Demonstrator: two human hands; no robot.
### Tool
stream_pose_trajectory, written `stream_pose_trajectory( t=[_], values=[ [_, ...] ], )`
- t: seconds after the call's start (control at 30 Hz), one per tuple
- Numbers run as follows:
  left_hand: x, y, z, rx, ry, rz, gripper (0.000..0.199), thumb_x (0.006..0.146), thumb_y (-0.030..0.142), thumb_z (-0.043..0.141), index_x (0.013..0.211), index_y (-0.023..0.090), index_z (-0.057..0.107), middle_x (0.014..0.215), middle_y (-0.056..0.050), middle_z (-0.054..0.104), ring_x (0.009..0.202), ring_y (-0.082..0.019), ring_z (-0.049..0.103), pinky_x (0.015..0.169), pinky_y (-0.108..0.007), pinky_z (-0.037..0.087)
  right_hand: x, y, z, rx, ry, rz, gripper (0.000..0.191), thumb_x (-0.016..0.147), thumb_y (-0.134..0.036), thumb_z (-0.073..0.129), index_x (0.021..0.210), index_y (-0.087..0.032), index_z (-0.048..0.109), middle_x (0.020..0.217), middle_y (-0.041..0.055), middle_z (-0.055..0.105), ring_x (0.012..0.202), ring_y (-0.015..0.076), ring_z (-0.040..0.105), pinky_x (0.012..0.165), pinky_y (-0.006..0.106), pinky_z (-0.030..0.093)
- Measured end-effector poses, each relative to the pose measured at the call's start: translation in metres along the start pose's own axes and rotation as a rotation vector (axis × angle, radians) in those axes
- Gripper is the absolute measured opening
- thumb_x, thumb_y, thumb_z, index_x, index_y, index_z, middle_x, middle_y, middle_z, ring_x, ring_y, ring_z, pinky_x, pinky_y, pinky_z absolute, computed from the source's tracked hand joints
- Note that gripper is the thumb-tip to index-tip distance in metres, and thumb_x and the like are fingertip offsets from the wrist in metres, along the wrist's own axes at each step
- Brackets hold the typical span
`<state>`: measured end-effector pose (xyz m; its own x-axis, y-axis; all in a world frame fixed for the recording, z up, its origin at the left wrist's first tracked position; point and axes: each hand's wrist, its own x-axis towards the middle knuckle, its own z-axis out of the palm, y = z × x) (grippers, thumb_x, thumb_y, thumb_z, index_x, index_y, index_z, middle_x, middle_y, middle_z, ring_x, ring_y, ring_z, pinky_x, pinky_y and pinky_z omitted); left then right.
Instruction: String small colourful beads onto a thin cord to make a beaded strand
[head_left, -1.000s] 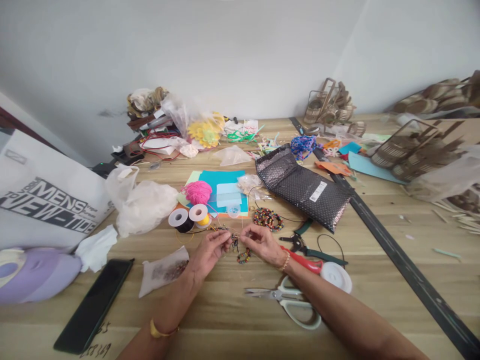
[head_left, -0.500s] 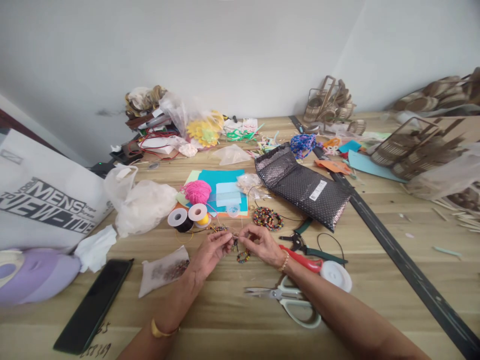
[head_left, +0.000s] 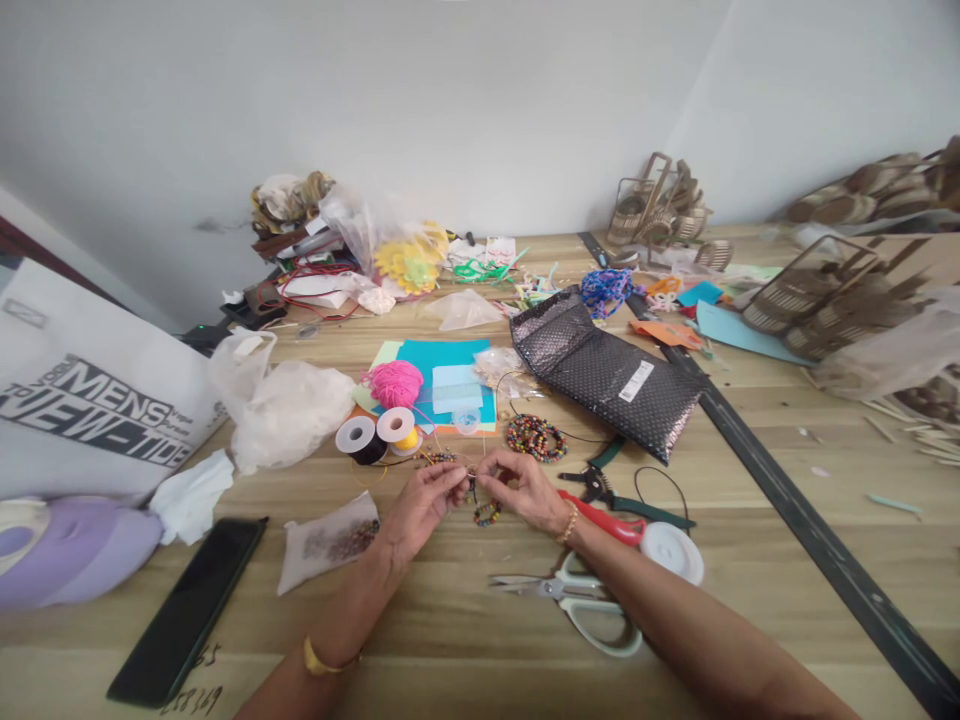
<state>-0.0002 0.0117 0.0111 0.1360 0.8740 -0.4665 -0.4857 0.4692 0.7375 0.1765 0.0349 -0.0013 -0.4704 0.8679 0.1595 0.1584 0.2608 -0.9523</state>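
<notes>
My left hand [head_left: 429, 502] and my right hand [head_left: 523, 490] meet at the middle of the table, fingertips almost touching. Each pinches the thin cord of a beaded strand; the exact spot is partly hidden by the fingers. A loop of multicoloured beads [head_left: 487, 514] hangs or lies just below the fingertips. More beads on the strand [head_left: 436, 458] show behind my left fingers. Beyond my right hand lies a coiled heap of colourful beads [head_left: 535, 438]. Scissors with pale handles [head_left: 564, 590] rest beneath my right forearm, blades pointing left.
Black and yellow thread spools [head_left: 358, 438] stand behind my left hand, near pink yarn [head_left: 395, 384]. A small bag of beads [head_left: 330, 542] and a phone-like black slab [head_left: 187, 612] lie left. Wire strippers [head_left: 598, 487], a white spool [head_left: 673, 552] and a black padded envelope [head_left: 607, 370] lie right.
Both hands stay in nearly the same place. The right fingertips have shifted very slightly left, closer to the left ones.
</notes>
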Motion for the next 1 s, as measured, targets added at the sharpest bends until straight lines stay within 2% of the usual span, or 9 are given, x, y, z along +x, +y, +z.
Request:
stream_pose_trajectory(
  t=[0.43,0.6,0.73,0.87,1.0],
  values=[
    [-0.0012,-0.0011,0.0028,0.069,-0.043,0.035,0.026,0.055,0.027,0.087,0.069,0.011,0.073,0.06,-0.002,0.065,0.056,-0.008,0.054,0.055,-0.02,0.041,0.0003,-0.0045,-0.0002,0.013,0.001,-0.018,0.026,0.088,-0.038,0.056,0.079,-0.014,0.063,0.071,0.0039,0.065,0.059,0.0118,0.057,0.052,0.021,0.043],
    [-0.0023,-0.0004,0.0067,0.117,-0.041,0.05,0.028,0.053,0.031,0.088,0.066,0.012,0.073,0.06,-0.002,0.065,0.057,-0.009,0.053,0.057,-0.022,0.039,0.0005,-0.0044,0.0002,0.02,-0.004,-0.037,0.026,0.088,-0.037,0.056,0.078,-0.014,0.065,0.071,0.0039,0.066,0.055,0.0101,0.054,0.049,0.019,0.041],
    [-0.0009,-0.0034,0.0038,0.193,-0.023,0.131,0.027,0.055,0.033,0.086,0.066,0.013,0.072,0.061,-0.001,0.065,0.059,-0.01,0.052,0.059,-0.023,0.039,0.0006,-0.0017,0.0012,0.003,0.006,-0.045,0.024,0.087,-0.036,0.058,0.079,-0.014,0.066,0.07,0.0032,0.067,0.054,0.0097,0.055,0.049,0.019,0.041],
    [-0.0017,-0.006,0.001,0.33,0.006,0.23,0.023,0.065,0.035,0.08,0.068,0.014,0.072,0.064,-0.002,0.066,0.061,-0.011,0.053,0.062,-0.024,0.04,0.0007,-0.0001,0.0017,-0.015,0.004,-0.046,0.023,0.087,-0.035,0.058,0.079,-0.015,0.067,0.071,0.0031,0.067,0.055,0.0097,0.056,0.05,0.019,0.041],
    [-0.0068,-0.0012,0.0071,0.445,0.041,0.305,0.022,0.068,0.036,0.076,0.063,0.015,0.07,0.059,0.0,0.063,0.059,-0.012,0.051,0.06,-0.024,0.039,0.0005,-0.0006,0.0018,-0.036,0.003,-0.032,0.021,0.086,-0.033,0.059,0.08,-0.015,0.066,0.071,0.0032,0.066,0.056,0.0101,0.055,0.051,0.019,0.042]
  ],
)
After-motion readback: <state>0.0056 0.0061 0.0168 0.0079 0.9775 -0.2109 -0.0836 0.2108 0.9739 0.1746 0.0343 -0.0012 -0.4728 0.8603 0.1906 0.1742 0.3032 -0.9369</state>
